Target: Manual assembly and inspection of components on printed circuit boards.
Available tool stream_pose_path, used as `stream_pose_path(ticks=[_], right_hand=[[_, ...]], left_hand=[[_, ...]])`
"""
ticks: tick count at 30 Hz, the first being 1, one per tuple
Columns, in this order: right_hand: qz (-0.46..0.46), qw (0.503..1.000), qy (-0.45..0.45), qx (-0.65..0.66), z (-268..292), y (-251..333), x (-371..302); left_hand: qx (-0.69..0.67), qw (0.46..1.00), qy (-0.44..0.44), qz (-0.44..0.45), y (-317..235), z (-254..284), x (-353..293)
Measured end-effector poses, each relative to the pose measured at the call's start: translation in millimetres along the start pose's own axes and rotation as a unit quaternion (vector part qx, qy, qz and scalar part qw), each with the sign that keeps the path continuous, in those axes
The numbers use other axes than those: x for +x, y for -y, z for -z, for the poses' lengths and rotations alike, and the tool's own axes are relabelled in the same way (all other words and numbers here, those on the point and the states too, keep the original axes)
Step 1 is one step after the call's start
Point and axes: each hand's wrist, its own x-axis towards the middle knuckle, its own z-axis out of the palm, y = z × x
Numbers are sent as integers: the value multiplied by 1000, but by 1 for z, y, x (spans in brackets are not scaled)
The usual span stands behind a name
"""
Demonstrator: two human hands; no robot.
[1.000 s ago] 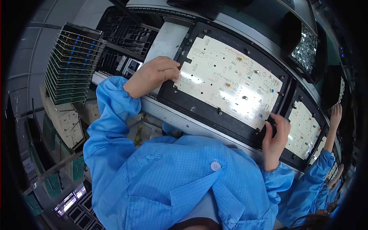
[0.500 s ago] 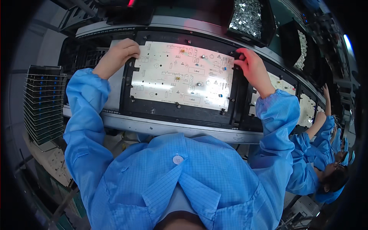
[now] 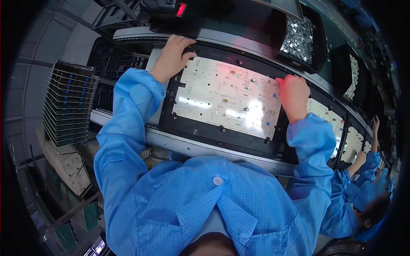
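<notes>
A white circuit board (image 3: pixel 203 87) with small mounted parts lies flat in a black carrier frame (image 3: pixel 192 128). My left hand (image 3: pixel 173 57) rests at the far left corner of the frame. Its thumb and forefinger are spread apart, and nothing shows between them. At the board's right edge is my right hand (image 3: pixel 295 96), lit red, with its fingers curled together. Its fingertips are largely hidden, so what they grip, if anything, does not show. Dark knobs such as the front one (image 3: pixel 222 129) stand around the board.
A black bin of shiny metal pieces (image 3: pixel 298 40) stands beyond the conveyor, with a bin of pale parts (image 3: pixel 352 79) farther right. Another board (image 3: pixel 326 114) lies down the line, near a co-worker's sleeve (image 3: pixel 339 187). A rack of stacked boards (image 3: pixel 66 104) stands at left.
The view has shifted, so the board appears lower and farther right. My left hand's thumb and forefinger have spread apart; my right hand's fingers have closed together at the board's right edge.
</notes>
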Motion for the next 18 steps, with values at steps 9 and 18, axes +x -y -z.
stream_pose_path(ticks=[9, 18], right_hand=[[165, 941, -69, 288, -18, 78, 48], [230, 862, 4, 451, -11, 43, 49]], left_hand=[[-99, 989, 102, -32, -3, 1, 10], [-133, 988, 67, 25, -16, 33, -19]])
